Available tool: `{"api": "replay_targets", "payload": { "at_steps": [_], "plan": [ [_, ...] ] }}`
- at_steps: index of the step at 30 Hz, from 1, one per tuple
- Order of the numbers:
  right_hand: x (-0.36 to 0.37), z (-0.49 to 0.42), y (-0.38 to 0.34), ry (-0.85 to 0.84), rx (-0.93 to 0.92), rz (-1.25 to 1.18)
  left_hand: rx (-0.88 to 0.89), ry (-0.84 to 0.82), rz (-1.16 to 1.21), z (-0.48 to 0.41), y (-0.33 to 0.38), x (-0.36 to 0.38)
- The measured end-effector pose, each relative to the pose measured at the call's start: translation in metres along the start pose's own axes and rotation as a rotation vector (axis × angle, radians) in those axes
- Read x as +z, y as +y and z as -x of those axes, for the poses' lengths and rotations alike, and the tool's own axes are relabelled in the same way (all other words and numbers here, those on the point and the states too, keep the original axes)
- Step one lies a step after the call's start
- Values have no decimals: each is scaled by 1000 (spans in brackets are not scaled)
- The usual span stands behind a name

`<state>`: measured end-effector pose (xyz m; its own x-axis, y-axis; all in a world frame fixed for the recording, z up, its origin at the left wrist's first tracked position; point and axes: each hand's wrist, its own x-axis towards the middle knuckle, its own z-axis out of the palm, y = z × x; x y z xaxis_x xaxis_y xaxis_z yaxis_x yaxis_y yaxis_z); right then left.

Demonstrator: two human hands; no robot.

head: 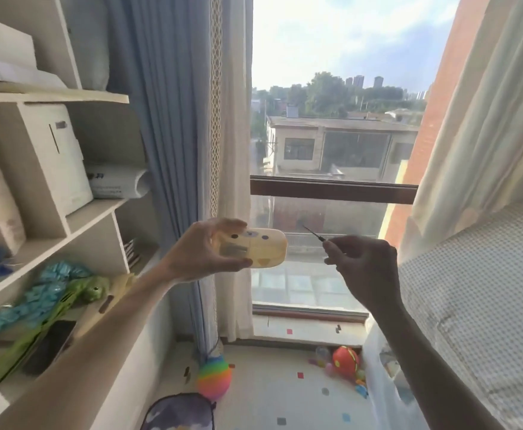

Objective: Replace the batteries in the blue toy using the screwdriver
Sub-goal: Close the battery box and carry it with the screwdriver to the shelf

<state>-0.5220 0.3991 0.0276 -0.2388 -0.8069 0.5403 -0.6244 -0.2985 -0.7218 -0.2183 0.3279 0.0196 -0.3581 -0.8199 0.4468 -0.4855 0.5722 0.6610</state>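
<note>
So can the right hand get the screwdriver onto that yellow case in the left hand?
Probably yes. The right hand pinches the screwdriver beside the yellow case, its tip angled up and left, with open air between them. The left hand grips the case's left end.

Your shelf holds white boxes and a blue-green toy. Your floor holds a rainbow ball and a red ball.

No text can be read; print on the rolled package is too blurred
</note>
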Motion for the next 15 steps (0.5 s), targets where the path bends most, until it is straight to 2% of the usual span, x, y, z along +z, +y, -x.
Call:
{"api": "replay_targets", "payload": {
  "at_steps": [8, 15],
  "plan": [
    [88, -186, 59, -153, -53, -94, -140, 108, 18, -144, -79, -5],
    [227, -302, 80, -315, -119, -197, -298, 250, 34, -208, -173, -38]
  ]
}}
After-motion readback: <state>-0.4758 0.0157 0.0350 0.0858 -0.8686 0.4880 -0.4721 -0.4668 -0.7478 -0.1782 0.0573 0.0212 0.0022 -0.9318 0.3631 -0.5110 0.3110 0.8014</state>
